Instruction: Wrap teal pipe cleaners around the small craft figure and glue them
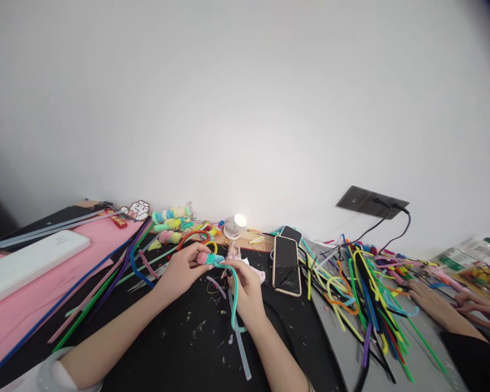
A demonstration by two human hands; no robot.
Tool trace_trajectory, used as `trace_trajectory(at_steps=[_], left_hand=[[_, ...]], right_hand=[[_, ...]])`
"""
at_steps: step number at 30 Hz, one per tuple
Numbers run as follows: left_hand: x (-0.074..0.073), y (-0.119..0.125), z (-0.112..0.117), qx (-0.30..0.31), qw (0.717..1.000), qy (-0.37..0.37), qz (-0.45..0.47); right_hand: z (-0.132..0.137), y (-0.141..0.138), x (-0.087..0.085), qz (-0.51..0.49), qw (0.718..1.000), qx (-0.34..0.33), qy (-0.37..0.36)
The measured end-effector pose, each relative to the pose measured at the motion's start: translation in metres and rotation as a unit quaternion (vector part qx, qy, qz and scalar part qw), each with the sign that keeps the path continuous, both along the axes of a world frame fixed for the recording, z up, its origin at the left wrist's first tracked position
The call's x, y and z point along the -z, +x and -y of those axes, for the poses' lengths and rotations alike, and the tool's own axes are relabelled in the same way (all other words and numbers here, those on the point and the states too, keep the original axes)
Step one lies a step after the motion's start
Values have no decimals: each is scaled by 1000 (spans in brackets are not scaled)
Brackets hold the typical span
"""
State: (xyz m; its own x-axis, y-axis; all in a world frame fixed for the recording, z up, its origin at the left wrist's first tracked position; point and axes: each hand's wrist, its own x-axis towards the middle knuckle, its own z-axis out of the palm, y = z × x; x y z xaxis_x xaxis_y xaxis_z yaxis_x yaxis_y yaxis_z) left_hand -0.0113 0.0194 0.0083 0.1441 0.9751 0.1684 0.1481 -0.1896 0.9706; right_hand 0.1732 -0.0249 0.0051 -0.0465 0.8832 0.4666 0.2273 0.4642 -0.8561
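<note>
My left hand point(182, 270) pinches a small wound coil point(207, 258) of pink and teal pipe cleaner above the black mat point(179, 337). My right hand point(245, 287) is closed on the teal pipe cleaner point(233, 296), whose free tail hangs down over my wrist. The two hands meet at the coil, just in front of several finished striped coils point(172, 216) by the wall.
A smartphone point(286, 264) lies right of my hands, a second behind it. A tangle of coloured pipe cleaners point(363, 294) covers the right side, where another person's hands point(453, 305) rest. A white case point(28, 262) sits on pink paper at left. Scissors point(147, 280) and long straight stems lie nearby.
</note>
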Motion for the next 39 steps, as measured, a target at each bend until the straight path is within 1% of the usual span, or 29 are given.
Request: trace_trajectory(at_steps=[3,7,11,14,18,22,26,31,39], left_hand=[[1,-1,-1,-7,1000,3,0],[-1,-2,-1,-13,1000,7,-7],[-6,-2,1,-3,1000,5,-16],[-8,-2,2,6,1000,5,-16],[-7,-2,2,34,999,-3,-18],[-7,-1,5,89,996,-15,-27],[-7,0,8,130,991,-19,-24],[-5,0,9,155,988,-19,-19],[-4,1,10,181,982,-53,18]], right_hand=[[0,0,-2,-37,999,-12,-23],[-1,0,-5,-105,991,-1,-78],[-5,2,-6,-163,977,2,-135],[-8,3,-7,-179,971,0,-161],[-10,5,-9,-180,972,2,-152],[-11,7,-9,-171,974,25,-149],[-12,9,-8,-163,975,23,-152],[-12,9,-7,-149,977,36,-150],[-13,11,-2,-122,979,48,-155]])
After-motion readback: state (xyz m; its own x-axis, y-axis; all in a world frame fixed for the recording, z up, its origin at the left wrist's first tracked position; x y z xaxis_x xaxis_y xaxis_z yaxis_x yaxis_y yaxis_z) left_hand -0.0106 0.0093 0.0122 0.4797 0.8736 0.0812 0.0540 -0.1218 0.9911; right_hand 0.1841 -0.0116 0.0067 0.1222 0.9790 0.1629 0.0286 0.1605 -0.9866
